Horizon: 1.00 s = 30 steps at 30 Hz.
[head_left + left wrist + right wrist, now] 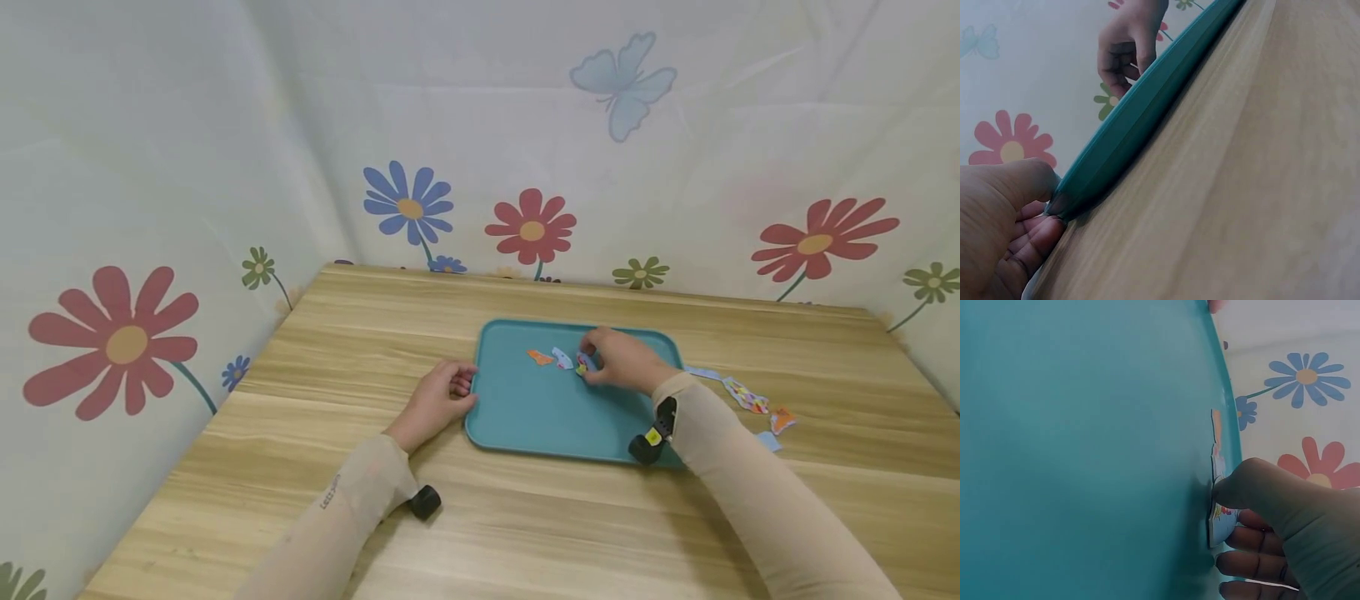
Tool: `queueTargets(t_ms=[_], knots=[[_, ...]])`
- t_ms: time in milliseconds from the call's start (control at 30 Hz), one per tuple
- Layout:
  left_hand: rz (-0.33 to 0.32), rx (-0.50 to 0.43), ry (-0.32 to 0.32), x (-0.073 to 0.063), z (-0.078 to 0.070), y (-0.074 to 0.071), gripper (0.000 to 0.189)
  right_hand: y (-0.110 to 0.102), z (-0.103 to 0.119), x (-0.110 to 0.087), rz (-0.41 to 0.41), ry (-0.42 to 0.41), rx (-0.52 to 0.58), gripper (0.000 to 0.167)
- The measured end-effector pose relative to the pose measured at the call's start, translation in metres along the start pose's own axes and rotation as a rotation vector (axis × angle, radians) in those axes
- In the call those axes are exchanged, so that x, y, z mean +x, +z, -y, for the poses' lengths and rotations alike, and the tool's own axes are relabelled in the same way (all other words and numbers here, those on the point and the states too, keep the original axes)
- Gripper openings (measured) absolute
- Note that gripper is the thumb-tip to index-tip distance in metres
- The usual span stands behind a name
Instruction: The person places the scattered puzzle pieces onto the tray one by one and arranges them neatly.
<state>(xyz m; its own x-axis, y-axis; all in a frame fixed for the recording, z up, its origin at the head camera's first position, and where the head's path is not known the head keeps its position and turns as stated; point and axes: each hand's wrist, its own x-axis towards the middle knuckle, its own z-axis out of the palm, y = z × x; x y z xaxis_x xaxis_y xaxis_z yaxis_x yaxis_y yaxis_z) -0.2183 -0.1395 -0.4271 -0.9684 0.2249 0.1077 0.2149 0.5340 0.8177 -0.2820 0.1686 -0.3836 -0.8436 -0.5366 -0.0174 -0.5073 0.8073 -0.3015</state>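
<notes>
In the head view a teal tray [543, 421] lies on the wooden table. My left hand [438, 400] holds the tray's left edge, its thumb and curled fingertips against the rim in the left wrist view. My right hand [622, 360], over the tray's far right part, pinches a flat puzzle piece [1222, 525] with coloured print between thumb and fingers. The fingers partly cover this piece. Left of it on the tray lie a light blue piece [562, 359] and an orange piece [539, 357], in a row with it.
Right of the tray, on the table [315, 350], lie more pieces: a multicoloured one [745, 395], an orange one [782, 419] and light blue ones [769, 441], partly beside the right sleeve. A flowered cloth backdrop [465, 108] stands behind the table and along its left side.
</notes>
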Motion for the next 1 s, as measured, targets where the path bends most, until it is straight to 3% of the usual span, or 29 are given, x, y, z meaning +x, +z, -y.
queueTargets(t_ms=[633, 1000], knots=[[0.007, -0.023, 0.008, 0.003, 0.001, 0.0, 0.042, 0.0, 0.002, -0.002, -0.031, -0.005, -0.041, 0.042], [0.023, -0.015, -0.002, 0.003, -0.002, -0.003, 0.042, -0.024, 0.005, -0.015, -0.107, -0.014, -0.04, 0.041]])
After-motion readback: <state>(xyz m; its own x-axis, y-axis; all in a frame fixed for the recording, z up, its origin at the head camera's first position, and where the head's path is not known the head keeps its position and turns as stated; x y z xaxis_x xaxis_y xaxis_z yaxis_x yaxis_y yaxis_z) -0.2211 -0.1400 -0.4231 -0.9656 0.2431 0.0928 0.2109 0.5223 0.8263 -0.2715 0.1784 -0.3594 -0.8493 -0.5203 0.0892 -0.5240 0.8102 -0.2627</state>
